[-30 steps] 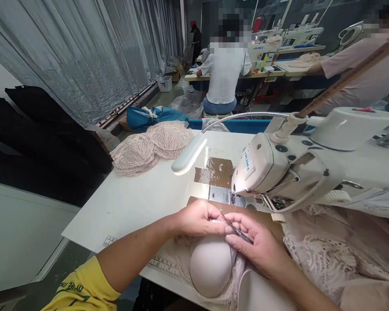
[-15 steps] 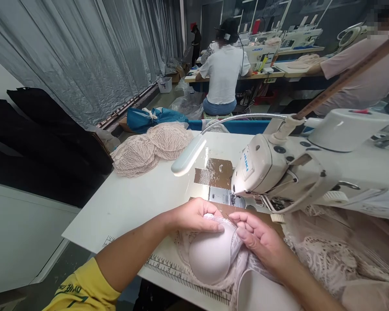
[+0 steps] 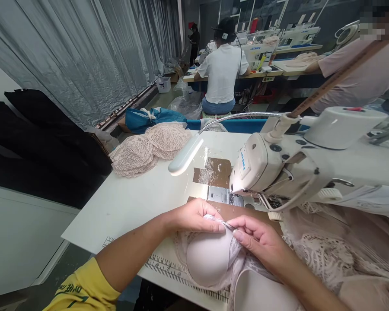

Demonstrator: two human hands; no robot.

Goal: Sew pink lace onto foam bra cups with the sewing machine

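Note:
A pale pink lace bra (image 3: pixel 209 259) with smooth moulded cups lies at the table's near edge, its cup insides facing up. My left hand (image 3: pixel 199 216) is closed on the upper edge of one cup, thumb on the cup's inner face. Close beside it, my right hand (image 3: pixel 256 235) pinches the lace edge of the same cup between thumb and fingers. The second cup (image 3: pixel 262 291) rests below my right forearm. Just beyond my hands stand the needle area and head of a white sewing machine (image 3: pixel 251 162).
Stacked lace cups (image 3: pixel 134 155) sit on the table's far left. A lamp (image 3: pixel 184 155) on a bendable neck hangs over the white table (image 3: pixel 116 207). Beige lace and mesh fabric (image 3: pixel 330 250) is heaped at the right. Co-workers sit at machines beyond.
My right hand's fingers have closed onto the lace edge, nearer my left hand. The left hand keeps its hold. The view has shifted slightly.

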